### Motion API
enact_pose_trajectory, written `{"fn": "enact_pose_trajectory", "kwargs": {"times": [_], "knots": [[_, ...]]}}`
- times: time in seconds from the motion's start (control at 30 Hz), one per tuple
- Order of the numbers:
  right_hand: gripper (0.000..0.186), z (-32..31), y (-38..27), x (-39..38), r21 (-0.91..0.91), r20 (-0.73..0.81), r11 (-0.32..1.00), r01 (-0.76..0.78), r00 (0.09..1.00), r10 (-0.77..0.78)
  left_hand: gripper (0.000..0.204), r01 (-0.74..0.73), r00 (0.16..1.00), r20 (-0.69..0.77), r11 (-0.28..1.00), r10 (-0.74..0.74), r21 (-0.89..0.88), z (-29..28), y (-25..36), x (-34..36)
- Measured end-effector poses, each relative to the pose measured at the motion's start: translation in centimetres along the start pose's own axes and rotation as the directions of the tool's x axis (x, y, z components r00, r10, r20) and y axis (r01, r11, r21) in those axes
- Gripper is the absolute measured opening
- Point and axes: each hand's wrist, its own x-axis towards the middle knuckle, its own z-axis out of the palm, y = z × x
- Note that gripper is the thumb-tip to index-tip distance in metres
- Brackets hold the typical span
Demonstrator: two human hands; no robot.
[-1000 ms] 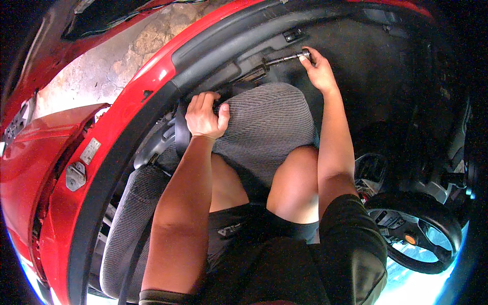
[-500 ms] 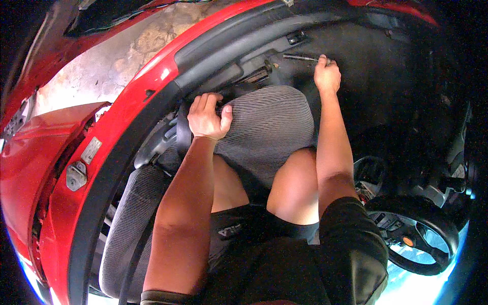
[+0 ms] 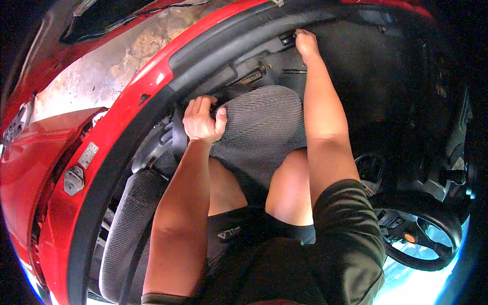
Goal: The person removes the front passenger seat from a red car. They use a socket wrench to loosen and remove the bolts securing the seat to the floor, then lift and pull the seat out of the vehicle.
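- Bare knees (image 3: 291,190) come nearest, just below the middle of the view, close against the grey seat cushion (image 3: 267,122) at twelve o'clock; kneeling this low seems to suit a reach toward the floor.
- At ten o'clock the left hand (image 3: 204,120) rests on the cushion's outer edge, loosely spread, thumb well apart from the bent fingers. It probably steadies the body, since the other arm is stretched far out.
- At eight o'clock the striped backrest (image 3: 124,223) stands beside the sill, a dark belt strap running over it.
- Beyond the cushion, toward twelve, a metal seat rail (image 3: 252,75) shows by the sill trim.
- The slim dark bar tool (image 3: 293,71) lies on the floor at one o'clock, its right end meeting the right forearm's outline; likely laid there to free the fingers while staying within reach.
- Farthest, also toward one, the right hand (image 3: 306,44) has its fingers drawn together beside a small black fitting (image 3: 287,39) on the sill trim. Whether they grip anything I cannot tell; the fingertips are too small and dark.
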Motion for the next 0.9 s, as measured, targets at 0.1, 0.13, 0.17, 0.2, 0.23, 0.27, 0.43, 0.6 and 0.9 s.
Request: {"fn": "enact_pose_trajectory", "kwargs": {"times": [0.1,0.13,0.17,0.2,0.23,0.27,0.43,0.6,0.9], "knots": [[0.044,1.6,-3.1,-0.9,0.012,-0.016,0.999,-0.049,0.999,0.049,0.040,0.025,1.000,-0.007,0.999,-0.025,0.031,-0.5,-0.8,-0.5],[0.048,1.5,-4.9,-1.9,0.019,-0.056,0.998,-0.059,0.997,0.060,0.040,0.030,1.000,-0.009,0.999,-0.029,0.035,-0.7,-0.8,-0.6],[0.043,1.0,-4.7,-2.4,-0.164,-0.149,0.986,-0.010,0.989,-0.015,0.039,0.027,1.000,-0.003,0.999,-0.027,0.023,-0.5,-0.5,-0.7],[0.042,1.0,-5.6,-3.3,-0.147,-0.151,0.989,0.009,0.988,-0.032,0.039,0.035,0.999,-0.010,0.999,-0.035,0.028,-0.8,-0.4,-0.8],[0.041,0.7,-6.0,-4.6,-0.131,-0.163,0.991,0.025,0.986,-0.046,0.038,0.034,0.999,-0.015,0.999,-0.034,0.028,-0.7,-0.5,-0.7],[0.040,0.5,-6.7,-5.3,-0.115,-0.173,0.993,0.041,0.983,-0.061,0.037,0.023,0.999,-0.044,0.999,-0.022,0.027,-0.5,-0.6,-0.4],[0.037,0.6,-5.7,-5.8,0.134,-0.161,0.991,-0.004,0.987,0.026,0.038,0.039,0.999,0.020,0.999,-0.040,0.037,-0.7,-0.4,-0.4],[0.034,2.0,-4.3,-5.5,0.186,-0.254,0.982,0.037,0.967,0.011,0.037,0.014,0.999,-0.050,0.999,-0.013,0.032,-0.3,-0.2,-0.3],[0.035,1.9,-6.2,-6.7,0.236,-0.361,0.968,0.087,0.933,0.004,0.037,0.013,0.999,-0.049,0.999,-0.011,0.040,-0.4,-0.6,-0.6]]}}
